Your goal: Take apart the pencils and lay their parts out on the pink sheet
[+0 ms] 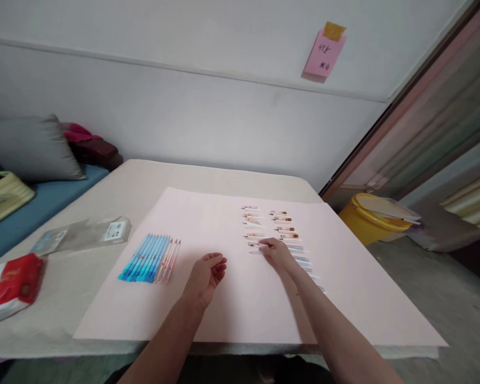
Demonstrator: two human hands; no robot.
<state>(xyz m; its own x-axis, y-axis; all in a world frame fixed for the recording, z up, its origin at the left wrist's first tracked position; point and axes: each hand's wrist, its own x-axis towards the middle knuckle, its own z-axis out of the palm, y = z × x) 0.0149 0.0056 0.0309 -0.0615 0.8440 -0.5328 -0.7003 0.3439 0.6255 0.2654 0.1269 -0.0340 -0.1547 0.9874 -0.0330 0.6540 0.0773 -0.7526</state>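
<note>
Right hand [278, 253]: fingertips on a pen piece [255, 245] among rows on the pink sheet [208, 213]; grip unclear. Left hand [208, 274]: half-curled, empty, palm up, right of the blue pens [146, 258].

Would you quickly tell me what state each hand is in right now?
Left hand: loosely curled, empty.
Right hand: touching a pen piece; grip unclear.

Two arms of one person show: the left forearm [172, 330] and right forearm [328, 325] are uncovered along all their visible length. The left hand [207, 273] and right hand [277, 255] are bare as well. Fine detail on the fingers is too small to tell.
</note>
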